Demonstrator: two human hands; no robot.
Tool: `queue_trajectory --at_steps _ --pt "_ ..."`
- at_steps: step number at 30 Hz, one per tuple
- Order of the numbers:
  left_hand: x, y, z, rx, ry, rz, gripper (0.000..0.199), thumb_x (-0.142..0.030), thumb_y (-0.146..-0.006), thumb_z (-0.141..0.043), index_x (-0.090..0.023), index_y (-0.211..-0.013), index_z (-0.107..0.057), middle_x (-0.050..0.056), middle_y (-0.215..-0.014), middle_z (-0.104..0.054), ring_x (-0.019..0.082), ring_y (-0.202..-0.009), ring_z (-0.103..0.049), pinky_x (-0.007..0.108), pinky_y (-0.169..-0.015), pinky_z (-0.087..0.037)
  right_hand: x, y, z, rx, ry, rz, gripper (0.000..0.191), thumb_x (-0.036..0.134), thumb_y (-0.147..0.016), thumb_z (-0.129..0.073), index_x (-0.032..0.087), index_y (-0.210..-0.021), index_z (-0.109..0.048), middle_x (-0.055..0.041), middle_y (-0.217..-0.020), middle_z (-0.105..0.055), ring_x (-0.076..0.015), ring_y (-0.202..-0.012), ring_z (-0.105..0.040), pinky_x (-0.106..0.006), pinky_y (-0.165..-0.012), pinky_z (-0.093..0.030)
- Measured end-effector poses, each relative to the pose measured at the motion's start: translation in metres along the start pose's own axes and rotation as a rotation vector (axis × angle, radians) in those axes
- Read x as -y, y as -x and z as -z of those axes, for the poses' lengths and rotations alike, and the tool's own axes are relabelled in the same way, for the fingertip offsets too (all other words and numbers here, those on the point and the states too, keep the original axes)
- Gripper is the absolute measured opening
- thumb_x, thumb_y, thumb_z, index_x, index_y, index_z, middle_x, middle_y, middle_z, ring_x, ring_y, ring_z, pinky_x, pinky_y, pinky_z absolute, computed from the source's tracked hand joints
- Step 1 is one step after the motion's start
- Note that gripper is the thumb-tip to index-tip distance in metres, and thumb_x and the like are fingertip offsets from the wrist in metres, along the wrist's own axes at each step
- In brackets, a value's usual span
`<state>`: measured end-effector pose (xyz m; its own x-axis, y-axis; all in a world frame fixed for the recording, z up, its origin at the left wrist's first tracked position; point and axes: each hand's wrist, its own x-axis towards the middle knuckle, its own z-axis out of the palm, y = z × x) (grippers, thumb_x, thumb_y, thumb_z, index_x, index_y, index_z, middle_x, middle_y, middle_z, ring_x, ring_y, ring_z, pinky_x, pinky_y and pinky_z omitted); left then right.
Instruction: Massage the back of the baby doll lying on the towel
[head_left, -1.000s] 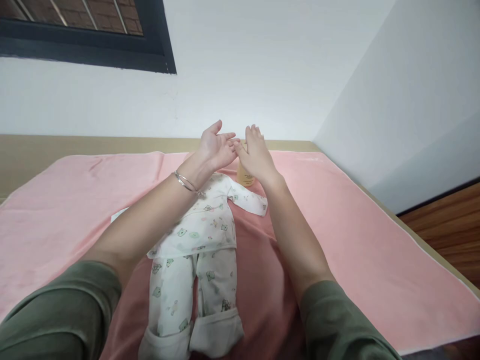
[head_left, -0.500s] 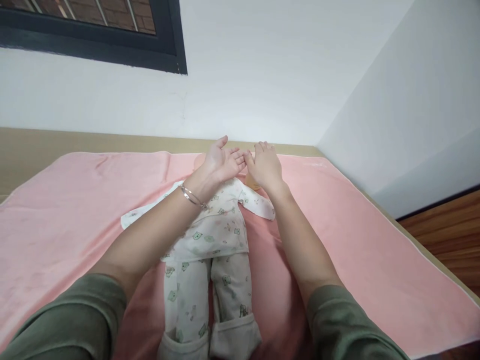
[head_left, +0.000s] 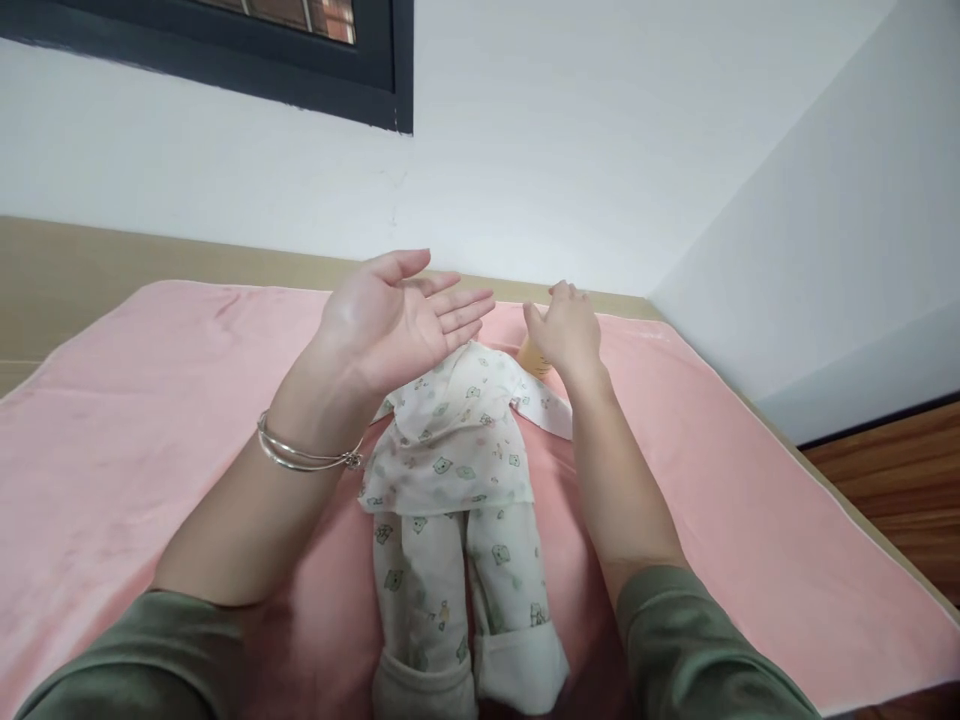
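Note:
My left hand (head_left: 405,320) is held palm up with its fingers stretched out and nothing in it, above the collar end of a small white baby outfit. The outfit's long-sleeved top (head_left: 450,440) and trousers (head_left: 450,570) carry a print of little green animals and lie flat, trouser legs towards me. To the right, my right hand (head_left: 570,325) is palm down, thumb apart from the fingers, over an amber bottle (head_left: 534,360) with dark marks. Its upper part is hidden by that hand, and I cannot see whether the palm touches it.
A pink blanket (head_left: 712,520) covers the surface under the outfit. Behind it run a wooden edge (head_left: 187,255) and a white wall with a dark window frame (head_left: 375,100). Striped brown wood (head_left: 892,490) is at the far right.
My left hand has come nearer to me and moved away from my right hand, leaving a gap between them. The view has shifted, so the outfit and bottle appear further right.

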<state>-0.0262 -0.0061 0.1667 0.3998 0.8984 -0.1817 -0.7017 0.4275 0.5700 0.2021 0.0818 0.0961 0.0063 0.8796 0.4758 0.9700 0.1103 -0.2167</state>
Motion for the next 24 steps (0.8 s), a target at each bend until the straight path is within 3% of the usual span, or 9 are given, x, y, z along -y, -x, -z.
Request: queue_trajectory --at_steps 4,7,10,12,15,18,20,23,24 --pt "0.000 0.014 -0.005 -0.045 0.003 -0.096 0.075 -0.029 -0.095 -0.046 -0.025 -0.163 -0.013 0.013 -0.164 -0.035 0.025 -0.148 -0.042 0.040 -0.119 -0.040 -0.004 -0.001 0.002 0.060 -0.006 0.038 0.049 0.035 -0.095 -0.046 0.003 -0.132 -0.051 -0.0264 -0.147 -0.051 -0.0381 -0.146 -0.037 -0.060 -0.121 -0.026" --pt "0.006 0.017 -0.006 -0.097 -0.001 -0.120 0.077 -0.028 -0.093 -0.049 -0.025 -0.162 -0.015 0.013 -0.166 -0.032 0.025 -0.151 -0.036 0.039 -0.121 -0.037 -0.005 -0.002 0.009 0.144 -0.065 -0.009 0.044 0.037 -0.096 -0.044 0.008 -0.128 -0.055 -0.0250 -0.159 -0.038 -0.0387 -0.153 -0.025 -0.067 -0.123 -0.014" --pt "0.016 0.017 -0.010 -0.111 -0.019 -0.090 0.074 -0.029 -0.095 -0.047 -0.024 -0.162 -0.016 0.013 -0.166 -0.031 0.024 -0.152 -0.032 0.039 -0.123 -0.034 0.006 0.006 0.021 0.092 -0.151 -0.041 0.045 0.044 -0.098 -0.042 0.013 -0.127 -0.057 -0.0216 -0.165 -0.029 -0.0404 -0.156 -0.017 -0.073 -0.121 -0.009" --pt "0.022 0.019 -0.013 -0.085 -0.036 -0.039 0.068 -0.029 -0.098 -0.043 -0.023 -0.161 -0.020 0.012 -0.165 -0.033 0.024 -0.153 -0.030 0.041 -0.124 -0.033 0.023 0.020 0.032 0.026 -0.274 0.047 0.049 0.050 -0.101 -0.037 0.019 -0.134 -0.054 -0.0156 -0.166 -0.030 -0.0359 -0.157 -0.017 -0.068 -0.123 -0.011" --pt "0.031 0.029 -0.019 0.042 -0.053 0.018 0.058 -0.033 -0.102 -0.037 -0.021 -0.158 -0.031 0.012 -0.160 -0.043 0.027 -0.152 -0.032 0.043 -0.124 -0.032 0.055 0.051 0.047 0.087 -0.501 0.248 0.058 0.059 -0.103 -0.025 0.029 -0.151 -0.038 -0.0060 -0.168 -0.027 -0.0288 -0.157 -0.021 -0.060 -0.126 -0.018" --pt "0.034 0.046 -0.022 0.161 -0.065 0.019 0.057 -0.045 -0.102 -0.037 -0.023 -0.156 -0.037 0.007 -0.155 -0.050 0.032 -0.152 -0.029 0.050 -0.124 -0.030 0.086 0.085 0.058 0.002 -0.496 0.380 0.068 0.063 -0.102 -0.017 0.029 -0.161 -0.015 -0.0024 -0.172 -0.011 -0.0310 -0.159 0.005 -0.062 -0.127 -0.003" --pt "0.034 0.055 -0.023 0.175 -0.091 0.012 0.059 -0.052 -0.102 -0.036 -0.027 -0.155 -0.038 0.003 -0.153 -0.053 0.033 -0.152 -0.024 0.054 -0.123 -0.028 0.101 0.107 0.063 -0.061 -0.456 0.483 0.075 0.065 -0.100 -0.011 0.024 -0.162 -0.005 -0.0043 -0.173 -0.008 -0.0315 -0.157 0.014 -0.063 -0.126 0.002" --pt "0.033 0.061 -0.026 0.122 -0.152 -0.048 0.064 -0.060 -0.102 -0.026 -0.023 -0.151 -0.045 0.002 -0.148 -0.058 0.028 -0.153 -0.022 0.047 -0.125 -0.023 0.111 0.136 0.072 -0.005 -0.382 0.652 0.089 0.072 -0.097 -0.018 0.009 -0.161 -0.015 -0.0144 -0.169 -0.019 -0.0360 -0.156 0.008 -0.056 -0.128 -0.004" --pt "0.033 0.061 -0.029 0.100 -0.148 -0.058 0.067 -0.062 -0.102 -0.023 -0.021 -0.148 -0.048 0.002 -0.146 -0.060 0.025 -0.153 -0.023 0.043 -0.126 -0.022 0.112 0.145 0.075 0.037 -0.361 0.655 0.090 0.076 -0.095 -0.020 0.014 -0.160 -0.024 -0.0105 -0.167 -0.028 -0.0370 -0.156 0.002 -0.055 -0.128 -0.010"
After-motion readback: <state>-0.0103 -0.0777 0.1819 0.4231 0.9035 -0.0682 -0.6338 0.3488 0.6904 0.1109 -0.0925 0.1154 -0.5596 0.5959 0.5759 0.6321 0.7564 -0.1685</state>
